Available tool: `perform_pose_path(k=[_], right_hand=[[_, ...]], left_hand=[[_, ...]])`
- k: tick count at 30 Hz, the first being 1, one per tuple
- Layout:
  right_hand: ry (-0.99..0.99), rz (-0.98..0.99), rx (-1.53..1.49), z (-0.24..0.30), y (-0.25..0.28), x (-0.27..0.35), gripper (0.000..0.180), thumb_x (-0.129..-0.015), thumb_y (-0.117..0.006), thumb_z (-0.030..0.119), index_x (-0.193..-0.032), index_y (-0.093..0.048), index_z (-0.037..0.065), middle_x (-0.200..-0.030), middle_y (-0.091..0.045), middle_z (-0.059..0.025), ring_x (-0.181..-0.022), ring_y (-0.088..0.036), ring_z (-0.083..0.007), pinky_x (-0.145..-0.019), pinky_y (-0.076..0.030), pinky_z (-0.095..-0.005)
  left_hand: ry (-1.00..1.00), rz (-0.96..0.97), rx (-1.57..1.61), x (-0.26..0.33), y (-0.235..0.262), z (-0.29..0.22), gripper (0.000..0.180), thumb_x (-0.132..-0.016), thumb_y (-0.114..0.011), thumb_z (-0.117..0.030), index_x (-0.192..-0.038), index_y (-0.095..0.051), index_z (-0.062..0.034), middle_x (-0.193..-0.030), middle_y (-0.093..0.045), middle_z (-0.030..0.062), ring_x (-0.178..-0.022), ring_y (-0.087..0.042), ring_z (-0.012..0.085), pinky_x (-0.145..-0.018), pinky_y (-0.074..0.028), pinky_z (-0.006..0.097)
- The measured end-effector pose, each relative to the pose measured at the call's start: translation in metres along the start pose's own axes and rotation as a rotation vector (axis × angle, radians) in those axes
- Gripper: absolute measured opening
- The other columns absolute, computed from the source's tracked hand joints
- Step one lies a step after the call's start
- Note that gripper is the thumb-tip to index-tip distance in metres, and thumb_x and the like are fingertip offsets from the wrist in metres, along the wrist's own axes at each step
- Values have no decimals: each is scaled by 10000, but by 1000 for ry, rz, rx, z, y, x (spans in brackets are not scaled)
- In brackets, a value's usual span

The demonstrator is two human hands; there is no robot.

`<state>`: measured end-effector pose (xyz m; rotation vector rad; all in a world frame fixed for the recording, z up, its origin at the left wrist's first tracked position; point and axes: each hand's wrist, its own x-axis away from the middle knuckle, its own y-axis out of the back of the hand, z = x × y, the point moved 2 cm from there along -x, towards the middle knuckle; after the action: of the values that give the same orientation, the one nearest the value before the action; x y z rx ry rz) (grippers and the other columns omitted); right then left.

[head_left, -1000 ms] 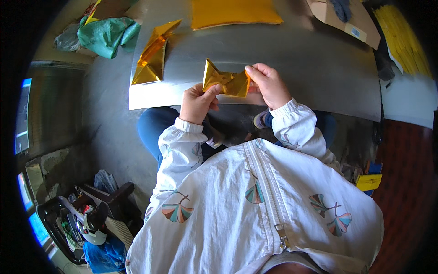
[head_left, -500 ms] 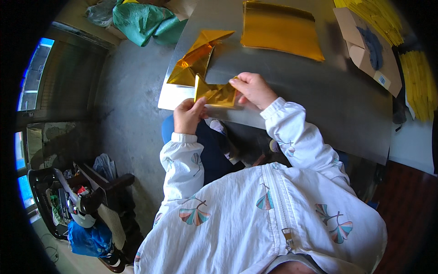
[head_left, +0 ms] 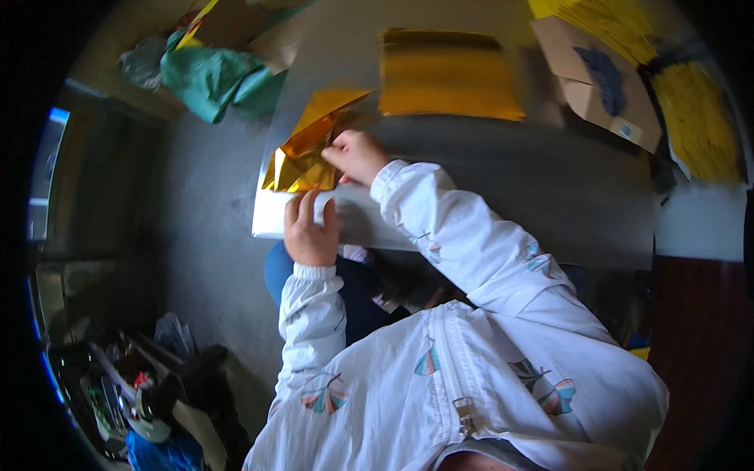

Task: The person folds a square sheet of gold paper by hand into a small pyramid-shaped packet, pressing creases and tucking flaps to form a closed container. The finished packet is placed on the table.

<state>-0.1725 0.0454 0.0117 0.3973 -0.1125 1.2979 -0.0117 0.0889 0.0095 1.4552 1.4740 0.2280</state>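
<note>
Folded gold foil papers (head_left: pixel 298 153) lie in an overlapping pile at the left end of the metal table (head_left: pixel 471 188). My right hand (head_left: pixel 361 157) is at the pile's right edge, thumb and fingers pinched on a folded gold foil paper, part of which the fingers hide. Just below the pile, near the table's front edge, my left hand (head_left: pixel 312 231) has thumb and fingers apart with nothing between them. Its fingertips come close to the lowest foil; whether they touch it I cannot tell. A flat stack of gold foil sheets (head_left: pixel 448 74) lies farther back.
At the back right stands an opened cardboard box (head_left: pixel 581 71) with a dark cloth (head_left: pixel 603 78) on it, beside bundles of yellow strips (head_left: pixel 695 118). A green plastic bag (head_left: pixel 216 82) is beyond the table's left edge. A cluttered dark chair (head_left: pixel 165 377) stands at lower left.
The folded foil paper has gone from between both hands to the pile in my right hand, which moved left. My left hand has let go and dropped back. The view has shifted.
</note>
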Motion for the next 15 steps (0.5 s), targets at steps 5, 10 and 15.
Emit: perform_pose_path(k=[5,10,15], right_hand=[[502,-220,236,-12,57,27,262,-795,-707,144,-1000,-655,-10,-826,-682,-198,-757,-674,-324,-686,-550,-376],[584,-486,800,-32,174,45,428,-742,-736,234,-1106,-627,36,-1179,-592,-160,-1083,-556,-351,-936,-443,-415],[458,-421,921,-42,234,43,568,-771,-748,341,-1231,-584,51,-1325,-524,-144,-1206,-496,-334,-1027,-386,-396]], left_hand=[[-86,13,4,1,0,-7,243,-813,-718,-144,-1034,-686,-47,-1004,-639,154,-888,-646,320,-746,-542,365],[-292,86,116,-8,-17,-42,227,-802,-719,-119,-1013,-680,-44,-1035,-642,137,-925,-635,318,-788,-530,381],[-587,224,47,-76,-71,-94,426,-785,-722,-195,-1172,-605,-59,-1210,-598,111,-1157,-542,295,-947,-439,423]])
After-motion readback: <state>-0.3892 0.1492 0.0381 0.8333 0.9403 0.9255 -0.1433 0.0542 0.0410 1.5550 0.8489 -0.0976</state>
